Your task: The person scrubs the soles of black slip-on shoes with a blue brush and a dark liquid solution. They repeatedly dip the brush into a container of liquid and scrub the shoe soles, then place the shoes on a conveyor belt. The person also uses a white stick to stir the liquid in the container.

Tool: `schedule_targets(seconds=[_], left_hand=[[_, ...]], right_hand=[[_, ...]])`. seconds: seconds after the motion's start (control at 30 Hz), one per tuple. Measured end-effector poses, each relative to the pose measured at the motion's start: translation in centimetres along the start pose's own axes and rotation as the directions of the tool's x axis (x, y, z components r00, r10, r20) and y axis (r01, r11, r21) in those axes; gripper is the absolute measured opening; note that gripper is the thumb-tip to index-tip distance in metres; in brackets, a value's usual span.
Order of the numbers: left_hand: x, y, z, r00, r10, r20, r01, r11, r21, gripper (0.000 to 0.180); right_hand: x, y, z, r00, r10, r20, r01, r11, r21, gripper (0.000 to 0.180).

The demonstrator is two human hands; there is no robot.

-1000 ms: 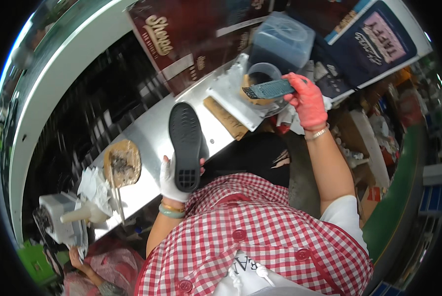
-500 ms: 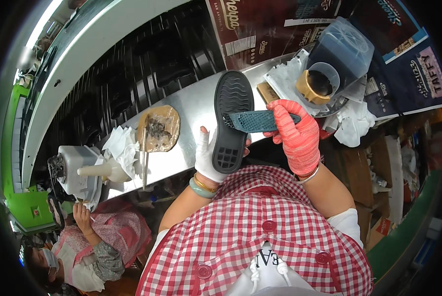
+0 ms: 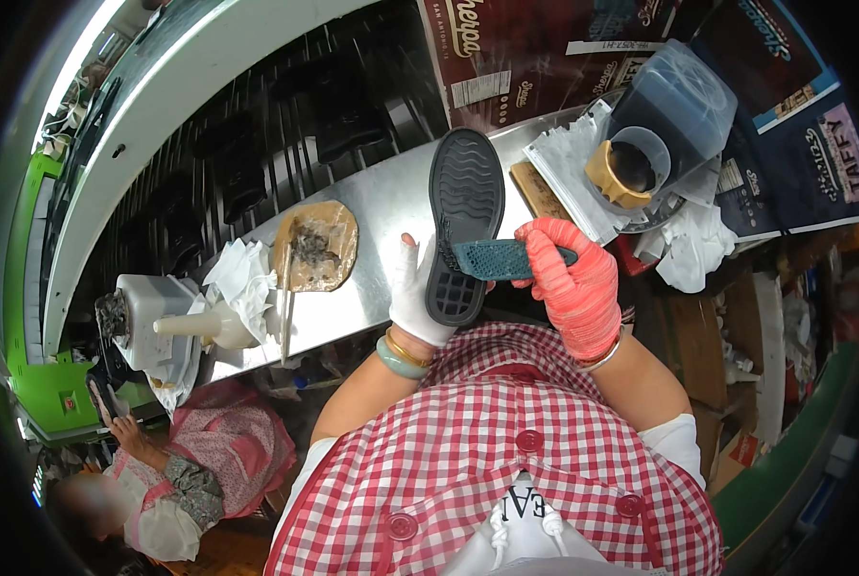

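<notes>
My left hand (image 3: 416, 296), in a white glove with a bare thumb tip, holds a black shoe sole (image 3: 468, 187) from its left side and beneath. The sole stands lengthwise, with wavy ridges on the wide end and square hollows in the lower one. In a red-pink knit glove, my right hand (image 3: 575, 288) is closed on one end of a flat dark teal textured strip (image 3: 495, 261). The strip's other end lies over the sole's middle, above the square hollows. Whether that tip carries bristles cannot be made out.
Left on the metal bench (image 3: 372, 202) lie a stained round pad (image 3: 338, 230) with a stick, crumpled tissue (image 3: 242, 278) and a pale nozzle bottle (image 3: 209, 326). Right stand a cup of dark liquid (image 3: 626, 173) and a clear blue container (image 3: 679, 106). A co-worker (image 3: 199, 461) sits lower left.
The teal strip's tip has moved slightly down over the sole, and my right hand has come down a little. The sole has shifted slightly right and up. The co-worker's hand has moved left.
</notes>
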State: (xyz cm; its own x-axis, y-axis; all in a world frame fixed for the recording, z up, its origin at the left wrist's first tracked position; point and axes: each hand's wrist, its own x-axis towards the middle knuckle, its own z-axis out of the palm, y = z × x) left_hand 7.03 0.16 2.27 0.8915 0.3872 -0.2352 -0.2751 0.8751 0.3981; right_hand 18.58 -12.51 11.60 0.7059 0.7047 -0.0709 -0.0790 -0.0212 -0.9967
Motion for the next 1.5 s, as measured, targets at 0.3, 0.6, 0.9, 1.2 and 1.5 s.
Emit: schedule_targets(seconds=[0.3,0.6,0.9,1.2,1.5], left_hand=[[0.2,-0.1,1.0,0.997,0.027,0.075,-0.013,0.981,-0.192,0.073],[-0.1,0.0,1.7,0.994,-0.013,0.108,0.031,0.985,-0.17,0.076],[-0.5,1.1,2.0,0.967,-0.232,0.103,0.239,0.969,-0.066,0.082],[-0.8,2.2,2.4,0.887,-0.461,0.032,0.455,0.883,0.114,0.09],[-0.2,3.4,1.3,0.769,-0.638,0.046,0.577,0.723,0.381,0.095]], right_hand=[[-1.5,-0.4,0.8,1.0,0.017,0.015,-0.016,0.999,-0.048,0.017],[-2.0,0.5,0.6,0.987,-0.133,0.086,0.144,0.979,-0.146,0.016],[-1.2,-1.0,-0.8,0.902,-0.195,0.384,0.33,0.887,-0.323,0.017],[0.0,-2.2,-0.6,0.851,-0.072,0.52,0.272,0.908,-0.318,0.018],[1.3,-4.3,0.9,0.799,0.247,0.548,-0.017,0.92,-0.391,0.026]])
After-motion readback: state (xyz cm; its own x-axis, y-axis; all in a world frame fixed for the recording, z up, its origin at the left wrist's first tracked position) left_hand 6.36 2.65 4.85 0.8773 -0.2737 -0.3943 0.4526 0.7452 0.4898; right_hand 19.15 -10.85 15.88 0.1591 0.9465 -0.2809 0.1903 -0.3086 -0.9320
